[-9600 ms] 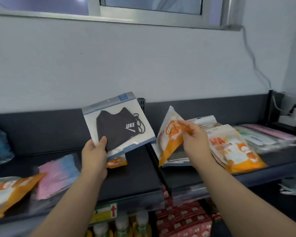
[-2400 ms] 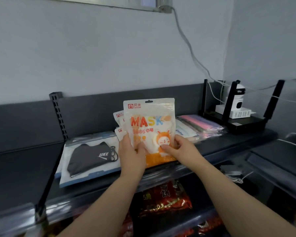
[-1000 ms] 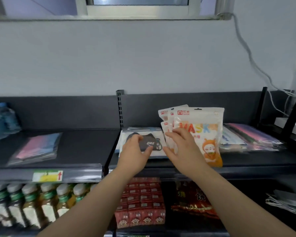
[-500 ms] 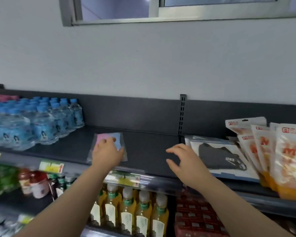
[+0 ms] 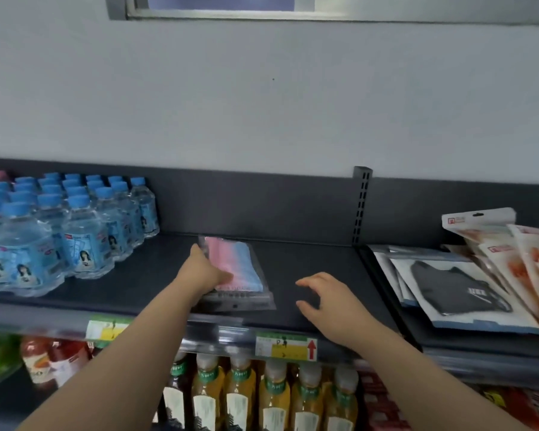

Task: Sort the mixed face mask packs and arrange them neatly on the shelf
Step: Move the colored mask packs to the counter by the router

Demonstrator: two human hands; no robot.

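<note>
A clear pack of pink and blue masks [image 5: 240,265] lies flat in the middle of the dark shelf [image 5: 308,256]. My left hand [image 5: 199,272] grips its left edge, thumb on top. My right hand [image 5: 330,303] hovers open over the bare shelf just right of the pack, touching nothing. On the adjoining shelf section to the right lie black mask packs [image 5: 448,281] in a fanned stack. Beside them, orange and white MASK packs [image 5: 517,253] stand at the frame's right edge.
Several small water bottles with blue caps [image 5: 75,225] fill the shelf's left end. A slotted upright post [image 5: 361,206] divides the two shelf sections. Below the price-tag rail [image 5: 287,348] stand yellow drink bottles [image 5: 274,396] and red drinks at the left.
My view has swung left from the orange packs, now standing on the shelf. My left hand has reached the pink and blue pack and closed on it. My right hand followed, empty.
</note>
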